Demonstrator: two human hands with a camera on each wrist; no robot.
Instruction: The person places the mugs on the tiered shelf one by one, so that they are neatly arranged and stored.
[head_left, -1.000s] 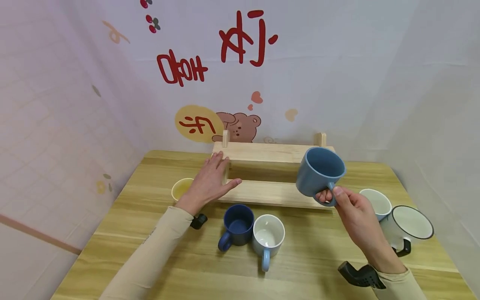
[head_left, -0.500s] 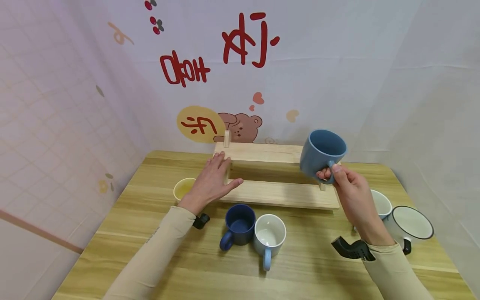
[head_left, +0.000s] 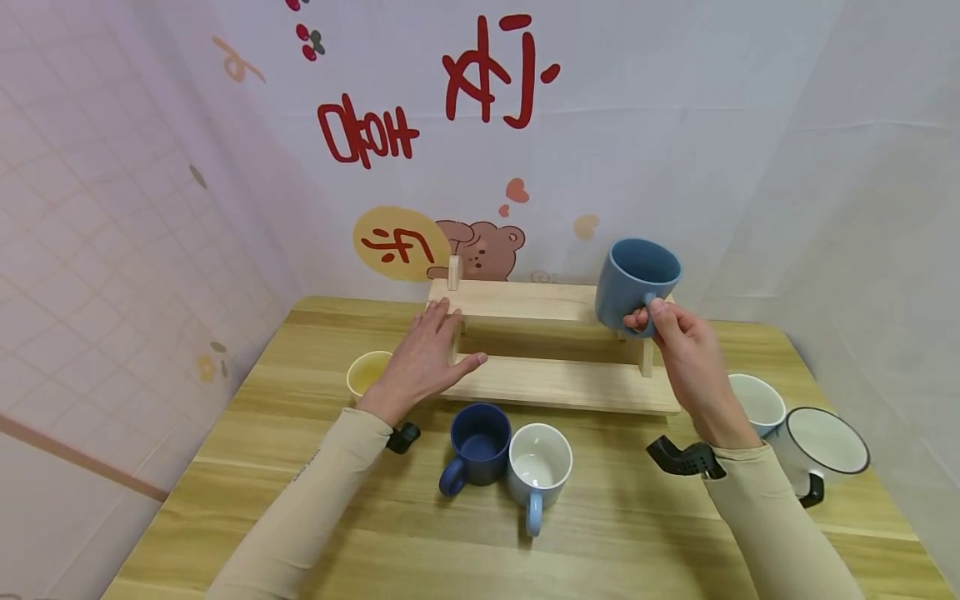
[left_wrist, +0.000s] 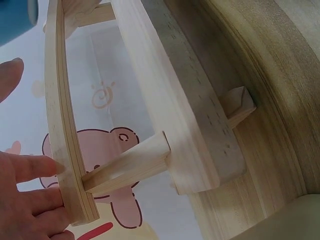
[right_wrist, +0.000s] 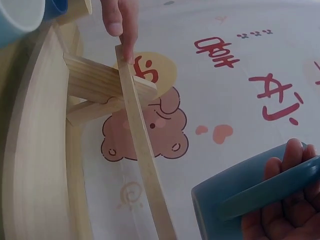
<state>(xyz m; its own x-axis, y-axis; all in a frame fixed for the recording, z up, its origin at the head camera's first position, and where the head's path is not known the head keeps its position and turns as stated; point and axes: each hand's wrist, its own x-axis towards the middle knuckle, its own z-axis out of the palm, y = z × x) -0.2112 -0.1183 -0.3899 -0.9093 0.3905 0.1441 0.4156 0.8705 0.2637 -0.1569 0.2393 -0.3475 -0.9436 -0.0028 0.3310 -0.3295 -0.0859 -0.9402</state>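
Head view, grey-blue mug point(head_left: 622, 287), seemingly matte, right grip point(head_left: 693, 358) pinching handle point(right_wrist: 270, 190), left grip point(head_left: 420, 358) spread

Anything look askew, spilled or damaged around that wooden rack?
Nothing stands out. The pale wooden rack stands upright and looks intact, the left hand touching its upper shelf. The right hand holds the grey-blue cylindrical mug by its handle. The navy mug and white-lined blue mug stand upright; no spill shows on the wooden table.

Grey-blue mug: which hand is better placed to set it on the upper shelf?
Right hand, probably: it holds the grey-blue mug by the handle, near the right end of the upper shelf in the head view. The left hand touches the left end, holding no mug.
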